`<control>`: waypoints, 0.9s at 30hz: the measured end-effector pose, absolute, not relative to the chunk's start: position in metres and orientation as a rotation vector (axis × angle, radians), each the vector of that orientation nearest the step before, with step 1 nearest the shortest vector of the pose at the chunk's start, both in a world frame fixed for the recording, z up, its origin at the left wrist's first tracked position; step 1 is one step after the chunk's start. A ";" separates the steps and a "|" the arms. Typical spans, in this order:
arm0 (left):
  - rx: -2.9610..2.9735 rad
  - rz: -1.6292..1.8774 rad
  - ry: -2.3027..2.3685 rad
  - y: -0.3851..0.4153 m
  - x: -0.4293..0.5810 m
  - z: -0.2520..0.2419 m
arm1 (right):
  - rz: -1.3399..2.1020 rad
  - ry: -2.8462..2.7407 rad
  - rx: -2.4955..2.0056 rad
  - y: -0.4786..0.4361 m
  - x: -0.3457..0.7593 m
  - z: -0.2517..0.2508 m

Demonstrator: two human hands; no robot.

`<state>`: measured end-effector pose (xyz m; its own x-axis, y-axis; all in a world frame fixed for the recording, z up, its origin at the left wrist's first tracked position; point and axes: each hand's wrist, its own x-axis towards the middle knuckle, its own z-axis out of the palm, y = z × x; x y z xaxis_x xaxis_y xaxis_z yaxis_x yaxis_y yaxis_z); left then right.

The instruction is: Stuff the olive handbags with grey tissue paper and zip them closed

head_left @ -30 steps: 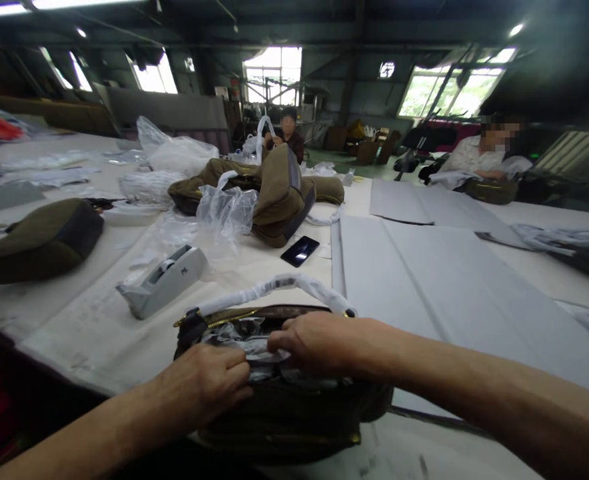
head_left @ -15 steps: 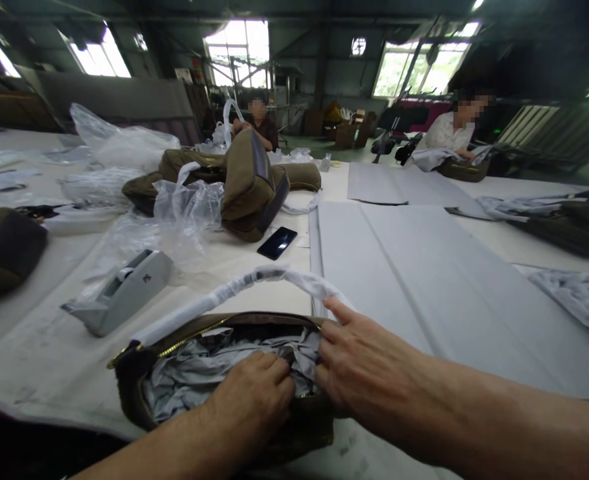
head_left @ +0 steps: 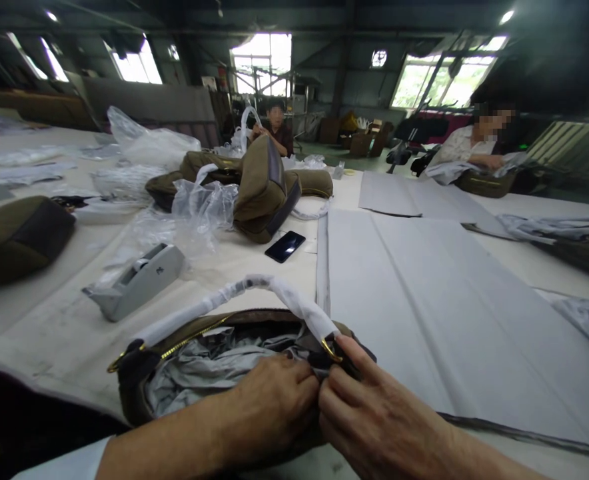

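Observation:
An olive handbag (head_left: 179, 337) lies in front of me, its brass zip open along the top. Crumpled grey paper (head_left: 214, 363) fills the inside. White wrapping covers its handle (head_left: 254, 283), which arches over the far side to a gold ring (head_left: 330, 349) at the right end. My left hand (head_left: 279, 397) is closed on the near edge of the opening near the right end, fingertips hidden. Closed on that right end, just below the ring, is my right hand (head_left: 364, 400), its index finger stretched along the handle's base. Whether either hand pinches the zip pull I cannot tell.
A grey tape dispenser (head_left: 139, 280) and a phone (head_left: 285, 247) lie beyond the bag. Behind them are more olive bags (head_left: 262, 190) and clear plastic wrapping (head_left: 204, 207). Large grey sheets (head_left: 424, 287) cover the table's right side. Two co-workers sit at the far side.
My right hand has shifted down from the bag's back rim to its right end, baring the gold ring. My left hand has slid right along the opening. The view has tilted slightly.

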<state>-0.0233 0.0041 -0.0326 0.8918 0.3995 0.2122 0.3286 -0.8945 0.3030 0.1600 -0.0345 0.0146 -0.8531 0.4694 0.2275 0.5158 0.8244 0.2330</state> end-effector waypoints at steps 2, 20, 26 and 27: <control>2.787 0.226 0.586 0.006 -0.024 -0.027 | -0.521 -2.830 -0.773 -0.036 0.160 0.016; 2.627 0.296 0.644 0.015 -0.044 0.001 | -0.801 -2.898 -0.805 -0.014 0.155 0.019; 2.702 0.241 0.550 0.028 -0.026 -0.008 | -0.626 -2.904 -0.775 -0.020 0.147 0.016; 2.705 0.196 0.538 0.032 -0.023 -0.008 | -0.598 -2.904 -0.784 -0.021 0.148 0.016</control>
